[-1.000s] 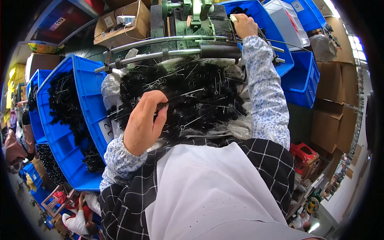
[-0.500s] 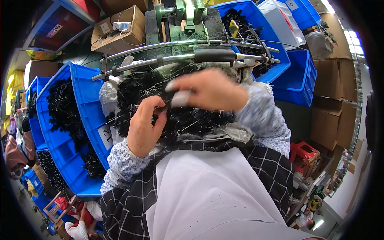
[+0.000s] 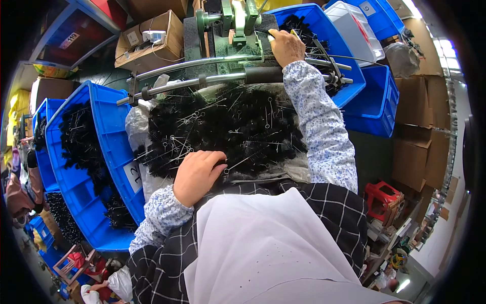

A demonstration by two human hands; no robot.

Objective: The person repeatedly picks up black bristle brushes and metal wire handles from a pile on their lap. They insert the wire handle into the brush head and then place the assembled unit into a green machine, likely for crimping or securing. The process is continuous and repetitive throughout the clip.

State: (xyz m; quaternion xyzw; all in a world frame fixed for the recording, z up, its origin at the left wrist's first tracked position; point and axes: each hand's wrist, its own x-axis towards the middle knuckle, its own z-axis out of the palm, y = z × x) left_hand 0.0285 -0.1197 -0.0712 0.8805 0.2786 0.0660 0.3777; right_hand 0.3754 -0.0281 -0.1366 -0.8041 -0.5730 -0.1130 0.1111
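Observation:
A heap of black-bristled wire brushes [image 3: 238,126] with twisted metal stems and ring ends lies in front of me. At its near edge is my left hand [image 3: 199,175], fingers curled together and thumb tucked in; something dark shows at the fingertips, but I cannot make out what. My right hand [image 3: 287,46], with white wraps on its fingertips, reaches over the metal bars to the right side of the machine [image 3: 238,38]. Its fingers are pinched on a small dark-bristled brush [image 3: 264,35], partly hidden beside the machine head.
Two metal rails [image 3: 177,83] cross between the heap and the machine. A blue bin [image 3: 109,137] of brushes stands at left, another blue bin [image 3: 349,66] at right. A cardboard box [image 3: 152,40] sits far left; a red stool [image 3: 383,200] is low at right.
My right hand has moved from above the heap, near the left hand, forward and right to the machine. My left hand has lowered toward me and curled over the near edge.

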